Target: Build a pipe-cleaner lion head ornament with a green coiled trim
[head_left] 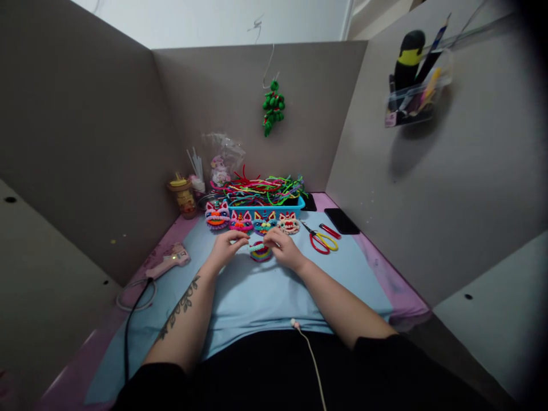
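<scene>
My left hand (229, 249) and my right hand (282, 248) face each other over the blue cloth, fingertips pinched. A short pale mint pipe cleaner (257, 248) spans the gap between them, with both hands closed on its ends. Directly beneath it is a rainbow-striped fuzzy piece (261, 257), partly hidden by the strip and the right fingers. Just behind my hands stands a row of fuzzy animal heads: a pink and purple one (217, 216), a hot pink one (241, 221), a teal one (264, 221) and a cream one (288, 223).
A blue basket (268, 210) of colourful pipe cleaners sits at the back. Scissors (321, 241), a red cutter (330, 231) and a phone (341, 221) lie to the right. A pink glue gun (169, 262) with its cord lies left, near a lidded cup (184, 200). Grey partitions enclose the table.
</scene>
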### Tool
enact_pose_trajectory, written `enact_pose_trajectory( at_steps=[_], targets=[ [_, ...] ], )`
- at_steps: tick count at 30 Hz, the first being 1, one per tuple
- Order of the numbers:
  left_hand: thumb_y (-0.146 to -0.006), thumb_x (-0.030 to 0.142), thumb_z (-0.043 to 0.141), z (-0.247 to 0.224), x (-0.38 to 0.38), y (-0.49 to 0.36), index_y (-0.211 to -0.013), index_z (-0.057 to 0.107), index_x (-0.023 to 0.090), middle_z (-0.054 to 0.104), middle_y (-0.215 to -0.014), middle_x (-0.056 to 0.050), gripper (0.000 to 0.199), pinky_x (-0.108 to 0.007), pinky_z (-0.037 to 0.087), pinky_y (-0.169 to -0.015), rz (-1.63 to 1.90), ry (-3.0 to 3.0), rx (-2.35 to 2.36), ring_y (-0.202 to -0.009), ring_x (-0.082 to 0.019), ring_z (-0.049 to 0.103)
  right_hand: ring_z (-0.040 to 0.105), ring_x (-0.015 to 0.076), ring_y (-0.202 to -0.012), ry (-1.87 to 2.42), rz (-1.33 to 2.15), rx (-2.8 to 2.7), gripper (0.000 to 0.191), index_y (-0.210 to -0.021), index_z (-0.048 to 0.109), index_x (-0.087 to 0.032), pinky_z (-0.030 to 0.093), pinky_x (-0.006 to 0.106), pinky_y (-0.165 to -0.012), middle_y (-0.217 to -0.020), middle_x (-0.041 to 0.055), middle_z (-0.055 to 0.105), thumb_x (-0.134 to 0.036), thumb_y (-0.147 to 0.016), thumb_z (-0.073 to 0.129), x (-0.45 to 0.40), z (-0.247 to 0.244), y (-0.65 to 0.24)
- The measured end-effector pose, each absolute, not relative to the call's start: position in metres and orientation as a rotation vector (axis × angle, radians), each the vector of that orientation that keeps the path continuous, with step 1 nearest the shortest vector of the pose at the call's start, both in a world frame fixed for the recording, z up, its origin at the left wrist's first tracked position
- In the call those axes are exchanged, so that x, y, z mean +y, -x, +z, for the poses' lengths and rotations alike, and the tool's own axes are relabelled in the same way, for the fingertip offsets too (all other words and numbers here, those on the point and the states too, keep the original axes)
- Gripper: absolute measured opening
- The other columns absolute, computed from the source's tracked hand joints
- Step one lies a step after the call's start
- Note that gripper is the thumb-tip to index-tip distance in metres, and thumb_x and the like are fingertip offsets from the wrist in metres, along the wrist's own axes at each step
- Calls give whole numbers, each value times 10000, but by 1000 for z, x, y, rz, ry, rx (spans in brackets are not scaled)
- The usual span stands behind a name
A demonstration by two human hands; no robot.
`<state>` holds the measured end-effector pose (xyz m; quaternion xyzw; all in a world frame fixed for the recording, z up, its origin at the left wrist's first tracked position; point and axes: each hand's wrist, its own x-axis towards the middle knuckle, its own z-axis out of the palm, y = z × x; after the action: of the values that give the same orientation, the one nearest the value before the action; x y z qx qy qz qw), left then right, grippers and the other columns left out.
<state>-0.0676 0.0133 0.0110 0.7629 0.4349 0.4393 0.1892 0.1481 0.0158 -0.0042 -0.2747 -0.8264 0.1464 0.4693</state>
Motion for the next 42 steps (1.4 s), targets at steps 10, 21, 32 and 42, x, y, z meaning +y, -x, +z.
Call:
enact_pose_trajectory(
  at_steps=[10,21,32,42],
  targets=[
    [-806,324,533,4,14,59,-808,650,162,681,-765,-44,200,-285,473,-702,1066,-2114,1176,-717,-173,611,511,163,-751,855,503,-1766,103,-790,555,-191,416,289,-716,-789,24,526,-149,-792,461,18,-8,-142],
    [-756,323,631,1,10,41,-946,598,151,634,-736,-19,259,-236,452,-608,1362,-1673,1018,-648,-132,585,513,159,-724,949,441,-1774,94,-782,549,-191,424,274,-672,-781,25,537,-154,-784,462,20,-13,-140],
    [-765,271,621,0,9,42,-847,618,169,600,-723,-5,131,-224,416,-587,1507,-1704,1016,-619,-111,528,551,147,-718,832,583,-1777,231,-1028,582,-203,464,268,-662,-870,40,591,-217,-803,535,16,-16,-137],
    [-786,266,614,-2,8,46,-853,626,182,639,-832,-39,108,-262,468,-675,1528,-1799,909,-745,-145,590,524,126,-649,831,655,-1812,110,-824,645,-185,415,239,-599,-757,15,592,-272,-774,600,12,-8,-139]
  ],
)
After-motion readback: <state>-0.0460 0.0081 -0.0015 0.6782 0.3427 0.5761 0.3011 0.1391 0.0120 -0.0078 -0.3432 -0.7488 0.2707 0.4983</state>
